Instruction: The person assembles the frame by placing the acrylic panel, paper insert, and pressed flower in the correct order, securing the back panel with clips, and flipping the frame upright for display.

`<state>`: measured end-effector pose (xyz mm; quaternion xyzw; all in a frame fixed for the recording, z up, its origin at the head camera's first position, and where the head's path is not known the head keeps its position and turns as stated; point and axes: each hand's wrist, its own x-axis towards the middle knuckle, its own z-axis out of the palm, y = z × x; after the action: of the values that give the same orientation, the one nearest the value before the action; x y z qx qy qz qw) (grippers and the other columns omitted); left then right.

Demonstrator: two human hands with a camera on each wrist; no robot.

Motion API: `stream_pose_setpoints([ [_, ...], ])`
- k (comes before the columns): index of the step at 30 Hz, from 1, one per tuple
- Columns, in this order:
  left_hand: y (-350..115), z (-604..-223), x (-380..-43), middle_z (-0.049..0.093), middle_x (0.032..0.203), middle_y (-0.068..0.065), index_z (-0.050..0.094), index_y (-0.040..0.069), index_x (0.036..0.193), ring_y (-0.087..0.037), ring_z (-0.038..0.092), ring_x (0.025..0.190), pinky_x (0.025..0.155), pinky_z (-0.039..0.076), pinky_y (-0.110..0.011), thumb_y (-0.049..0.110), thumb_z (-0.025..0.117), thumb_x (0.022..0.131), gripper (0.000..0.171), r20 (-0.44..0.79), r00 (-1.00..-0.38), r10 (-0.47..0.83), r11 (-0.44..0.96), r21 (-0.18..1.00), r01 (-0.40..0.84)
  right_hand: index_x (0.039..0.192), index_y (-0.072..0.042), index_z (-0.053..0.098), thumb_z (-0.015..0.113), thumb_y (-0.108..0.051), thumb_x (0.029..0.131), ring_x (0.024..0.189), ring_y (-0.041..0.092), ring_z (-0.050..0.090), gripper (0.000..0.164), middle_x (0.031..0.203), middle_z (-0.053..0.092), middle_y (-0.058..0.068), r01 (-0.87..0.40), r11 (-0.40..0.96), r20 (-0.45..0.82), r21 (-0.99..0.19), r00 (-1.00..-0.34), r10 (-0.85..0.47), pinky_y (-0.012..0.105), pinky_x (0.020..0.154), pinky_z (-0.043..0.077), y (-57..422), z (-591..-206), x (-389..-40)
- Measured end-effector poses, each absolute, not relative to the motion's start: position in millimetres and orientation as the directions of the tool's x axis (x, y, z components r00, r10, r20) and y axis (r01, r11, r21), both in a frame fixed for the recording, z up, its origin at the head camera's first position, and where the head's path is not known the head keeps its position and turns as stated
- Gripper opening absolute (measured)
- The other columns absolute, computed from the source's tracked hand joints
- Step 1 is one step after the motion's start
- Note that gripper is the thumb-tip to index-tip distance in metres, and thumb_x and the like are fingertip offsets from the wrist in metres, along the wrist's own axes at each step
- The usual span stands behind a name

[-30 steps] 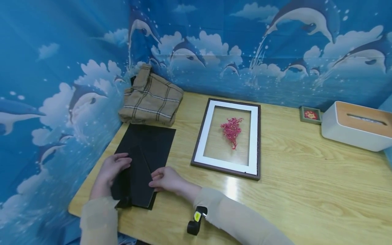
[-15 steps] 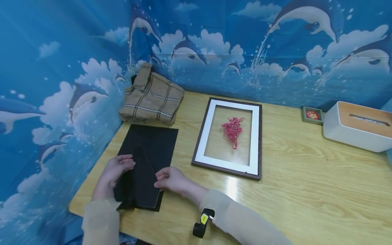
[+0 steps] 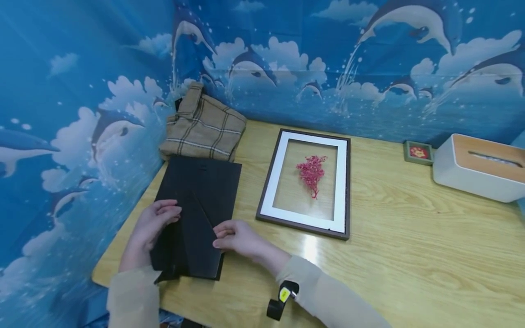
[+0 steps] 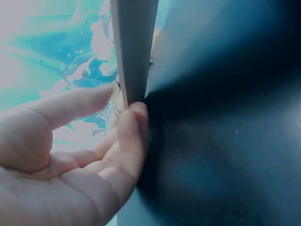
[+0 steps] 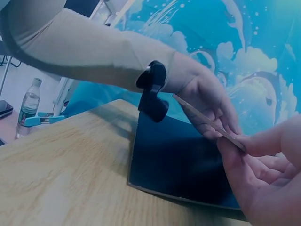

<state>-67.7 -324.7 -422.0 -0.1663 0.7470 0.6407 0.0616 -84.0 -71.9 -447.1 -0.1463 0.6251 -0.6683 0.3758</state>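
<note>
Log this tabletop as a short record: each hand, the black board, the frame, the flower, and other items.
left hand: beside the flap, fingers curled; firmness of grip unclear
right hand: pinches the flap's right edge
black board: under the flap, left end of table
picture frame: lying flat, dark rim, white mat
flower sprig: pink, within the mat's opening
other items: plaid cloth, small green frame, tissue box
</note>
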Motion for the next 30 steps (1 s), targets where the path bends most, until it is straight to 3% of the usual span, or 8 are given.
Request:
stream_pose_setpoints([
  [5,-326.7,-418.6,-68.1,0.062,0.088,0.013,0.047,-0.005,0.13,-0.002,0.057,0.081,0.07,0.049,-0.016,0.021,0.062,0.094,0.047,-0.25,-0.888,-0.386,0.221,0.91,-0.352,0.117,0.007,0.058,0.064,0.003,0.087,0.086,0.019,0.064,0.031,0.099,0.061,0.009,0.329,0.06,-0.276,-0.943,-0.666,-0.693,0.031,0.077,0.056,-69.6,-441.9,-85.8],
  [10,-335.6,-415.4,-66.6,0.06,0.11,-0.008,0.055,0.0,0.129,0.0,0.051,0.083,0.072,0.044,-0.012,0.023,0.066,0.091,0.045,-0.136,-0.811,-0.569,0.394,0.821,-0.414,0.117,0.009,0.058,0.064,0.003,0.087,0.084,0.017,0.064,0.031,0.098,0.062,0.009,0.309,0.067,-0.268,-0.949,-0.674,-0.688,0.031,0.076,0.056,-66.8,-441.9,-87.7],
  [13,-343.9,-415.7,-64.9,0.057,0.123,-0.018,0.052,-0.001,0.132,-0.003,0.052,0.089,0.074,0.044,-0.013,0.031,0.064,0.091,0.053,-0.152,-0.836,-0.528,0.454,0.782,-0.428,0.117,0.01,0.058,0.064,0.004,0.087,0.082,0.016,0.063,0.031,0.096,0.063,0.009,0.297,0.062,-0.257,-0.953,-0.685,-0.682,0.031,0.075,0.056,-64.0,-441.8,-89.7],
  [17,-351.8,-418.6,-62.7,0.051,0.132,-0.022,0.044,-0.002,0.139,-0.019,0.052,0.107,0.078,0.044,-0.019,0.045,0.056,0.093,0.067,-0.272,-0.863,-0.425,0.465,0.753,-0.467,0.116,0.009,0.059,0.064,0.003,0.087,0.082,0.015,0.063,0.03,0.096,0.063,0.008,0.29,0.07,-0.257,-0.954,-0.682,-0.685,0.03,0.076,0.056,-60.2,-440.8,-90.7],
  [22,-355.4,-423.2,-62.4,0.049,0.132,-0.025,0.041,-0.005,0.139,-0.03,0.048,0.115,0.086,0.046,-0.029,0.043,0.051,0.096,0.065,-0.314,-0.86,-0.403,0.434,0.761,-0.482,0.118,0.009,0.058,0.064,0.004,0.087,0.083,0.016,0.063,0.032,0.097,0.062,0.009,0.29,0.062,-0.251,-0.955,-0.683,-0.686,0.031,0.077,0.056,-55.1,-439.3,-89.4],
  [26,-355.5,-424.1,-62.9,0.05,0.129,-0.024,0.045,-0.004,0.137,-0.029,0.048,0.114,0.091,0.043,-0.037,0.042,0.051,0.097,0.062,-0.31,-0.862,-0.402,0.427,0.769,-0.476,0.119,0.009,0.058,0.064,0.003,0.087,0.085,0.017,0.063,0.034,0.1,0.062,0.01,0.289,0.05,-0.246,-0.956,-0.696,-0.675,0.031,0.079,0.056,-49.6,-436.0,-90.1],
  [30,-354.7,-422.6,-62.6,0.055,0.12,-0.013,0.047,-0.003,0.136,-0.016,0.051,0.103,0.086,0.044,-0.028,0.045,0.053,0.095,0.064,-0.31,-0.869,-0.385,0.418,0.781,-0.464,0.12,0.009,0.058,0.065,0.003,0.087,0.087,0.017,0.063,0.035,0.103,0.062,0.011,0.28,0.045,-0.238,-0.959,-0.709,-0.663,0.031,0.08,0.055,-44.5,-432.0,-93.0],
])
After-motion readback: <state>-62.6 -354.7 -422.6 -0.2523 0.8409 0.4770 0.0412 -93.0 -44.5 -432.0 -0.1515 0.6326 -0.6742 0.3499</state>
